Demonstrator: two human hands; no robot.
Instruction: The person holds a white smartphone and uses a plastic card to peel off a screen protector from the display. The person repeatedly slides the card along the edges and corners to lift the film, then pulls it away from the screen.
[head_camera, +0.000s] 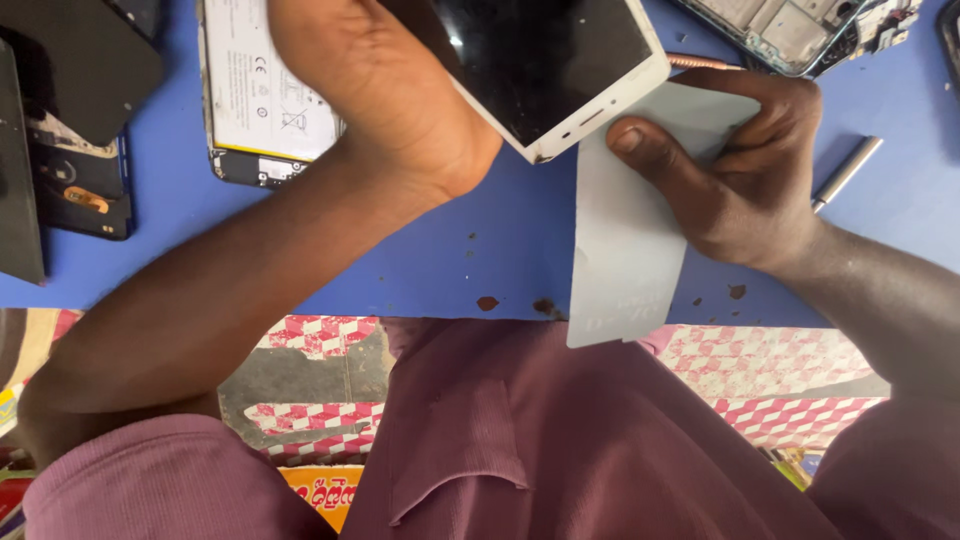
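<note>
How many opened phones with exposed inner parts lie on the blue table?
3: one opened phone with a white battery at top left centre, one dark opened phone at the left edge, one opened frame at top right. More may be hidden beyond the picture edges.

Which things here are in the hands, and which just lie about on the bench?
In hand:
white phone, under the left hand
grey sheet, pinched by the right hand

Lying about:
opened phone with battery
dark phone parts
metal tool
phone frame

Left hand (385, 90) fingers cut off at top edge; white phone (545, 60) top cropped; plastic card (625, 230) print unreadable.
</note>
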